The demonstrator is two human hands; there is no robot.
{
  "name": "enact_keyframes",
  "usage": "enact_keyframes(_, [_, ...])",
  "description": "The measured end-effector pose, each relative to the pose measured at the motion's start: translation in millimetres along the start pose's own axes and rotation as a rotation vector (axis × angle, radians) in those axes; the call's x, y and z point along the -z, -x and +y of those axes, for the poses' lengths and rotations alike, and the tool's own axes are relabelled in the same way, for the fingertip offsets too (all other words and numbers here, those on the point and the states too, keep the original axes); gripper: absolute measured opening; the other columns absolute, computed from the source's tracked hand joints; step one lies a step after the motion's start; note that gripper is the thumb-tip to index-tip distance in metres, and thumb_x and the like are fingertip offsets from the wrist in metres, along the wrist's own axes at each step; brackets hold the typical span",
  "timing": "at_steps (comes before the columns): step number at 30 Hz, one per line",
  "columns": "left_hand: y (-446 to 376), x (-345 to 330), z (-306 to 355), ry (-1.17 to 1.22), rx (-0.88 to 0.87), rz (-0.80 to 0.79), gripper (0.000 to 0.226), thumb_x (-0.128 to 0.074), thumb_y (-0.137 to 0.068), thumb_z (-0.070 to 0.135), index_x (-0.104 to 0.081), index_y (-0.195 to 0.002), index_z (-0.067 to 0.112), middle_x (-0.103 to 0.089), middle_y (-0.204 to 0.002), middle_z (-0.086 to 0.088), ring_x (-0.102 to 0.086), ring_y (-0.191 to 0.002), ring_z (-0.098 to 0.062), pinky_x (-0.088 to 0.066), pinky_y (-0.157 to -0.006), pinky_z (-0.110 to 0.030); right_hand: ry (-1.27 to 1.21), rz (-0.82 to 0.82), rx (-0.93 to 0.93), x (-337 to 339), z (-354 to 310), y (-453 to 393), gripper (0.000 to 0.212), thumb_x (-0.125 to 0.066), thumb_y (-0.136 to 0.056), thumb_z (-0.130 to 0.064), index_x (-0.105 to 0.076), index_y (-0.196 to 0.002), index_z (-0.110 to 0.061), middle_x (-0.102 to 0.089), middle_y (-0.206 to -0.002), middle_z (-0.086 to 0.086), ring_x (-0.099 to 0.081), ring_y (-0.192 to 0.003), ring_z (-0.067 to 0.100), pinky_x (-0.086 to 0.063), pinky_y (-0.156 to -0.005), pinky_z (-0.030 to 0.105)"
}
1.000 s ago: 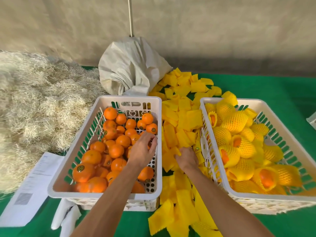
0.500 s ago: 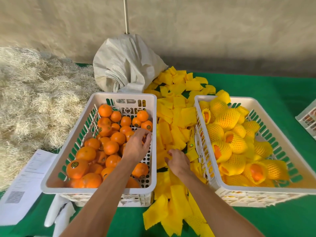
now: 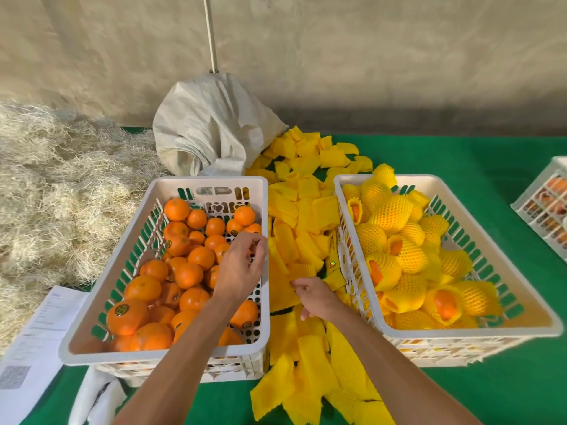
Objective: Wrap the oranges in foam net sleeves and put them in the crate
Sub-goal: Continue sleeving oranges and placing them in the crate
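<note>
A white crate (image 3: 165, 354) on the left holds several bare oranges (image 3: 144, 286). My left hand (image 3: 242, 265) hovers over its right side, fingers curled round an orange that the hand mostly hides. Between the crates lies a pile of flat yellow foam net sleeves (image 3: 306, 216). My right hand (image 3: 313, 294) rests on this pile and pinches one sleeve between thumb and fingers. The white crate (image 3: 460, 335) on the right holds several oranges wrapped in yellow sleeves (image 3: 392, 210).
Pale straw (image 3: 61, 194) is heaped at the left. A white sack (image 3: 211, 127) stands behind the crates by a thin pole (image 3: 210, 32). Printed paper (image 3: 36, 338) lies at front left. Another white crate (image 3: 546, 210) shows at the right edge on the green cloth (image 3: 491, 400).
My left hand has curled tighter over an orange at the crate's right wall. My right hand has shifted slightly in the sleeve pile and closed on a sleeve. The view has drifted left.
</note>
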State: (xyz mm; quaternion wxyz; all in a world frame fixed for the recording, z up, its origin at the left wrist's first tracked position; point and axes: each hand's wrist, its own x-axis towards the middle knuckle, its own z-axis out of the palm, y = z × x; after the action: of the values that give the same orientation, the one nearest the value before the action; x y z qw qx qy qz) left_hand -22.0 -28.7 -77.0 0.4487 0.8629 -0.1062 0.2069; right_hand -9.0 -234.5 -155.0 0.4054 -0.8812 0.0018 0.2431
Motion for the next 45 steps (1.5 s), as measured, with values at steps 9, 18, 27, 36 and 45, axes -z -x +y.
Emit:
enact_keyframes(9, [-12,-11,20,0.006,-0.083,-0.057,0.013,-0.056,-0.107,0.023,-0.068,-0.104,0.018,-0.063,-0.096,0.01,-0.06,-0.093,-0.008,-0.051,-0.078,-0.035,0.413,0.212,0.136,10,-12,10,0.051,-0.061,-0.091,-0.056,-0.053,-0.141,-0.044,-0.072,-0.078,-0.007,-0.063,-0.057,0.004,-0.051,-0.067,0.024])
enact_keyframes(18, [-23,24,-4,-0.036,0.123,-0.021,0.011,-0.057,-0.106,0.03,-0.068,-0.108,0.026,-0.068,-0.104,0.011,-0.063,-0.097,-0.009,-0.05,-0.074,-0.02,0.671,0.392,0.281,56,-57,27,0.079,-0.059,-0.078,-0.081,-0.042,-0.147,-0.048,-0.07,-0.081,-0.004,-0.067,-0.082,0.019,-0.035,-0.053,0.028])
enact_keyframes(27, [-15,95,-82,-0.729,0.739,-0.533,0.082,-0.068,-0.096,0.04,-0.022,-0.161,0.024,-0.024,-0.164,-0.024,-0.022,-0.151,-0.049,-0.03,-0.12,-0.059,0.903,0.349,0.29,61,-74,27,0.095,-0.051,-0.069,-0.093,-0.03,-0.151,-0.049,-0.042,-0.063,-0.01,-0.053,-0.068,0.017,-0.028,-0.05,0.029])
enact_keyframes(36, [-7,88,-87,-0.65,0.622,-0.37,0.071,-0.078,-0.09,0.038,-0.044,-0.146,0.01,-0.06,-0.135,-0.013,-0.058,-0.122,-0.031,-0.052,-0.097,-0.04,0.947,0.335,0.264,59,-81,23,0.096,-0.049,-0.068,-0.093,-0.025,-0.151,-0.05,-0.04,-0.067,-0.007,-0.062,-0.077,0.021,-0.034,-0.057,0.032])
enact_keyframes(45, [-39,44,19,0.198,0.412,-0.276,0.068,-0.089,-0.077,0.049,-0.061,-0.135,0.026,-0.068,-0.122,0.006,-0.069,-0.105,-0.01,-0.061,-0.084,-0.03,0.901,0.361,0.347,67,-93,24,0.092,-0.053,-0.066,-0.092,-0.036,-0.146,-0.048,-0.066,-0.088,-0.003,-0.063,-0.082,0.021,-0.036,-0.061,0.031])
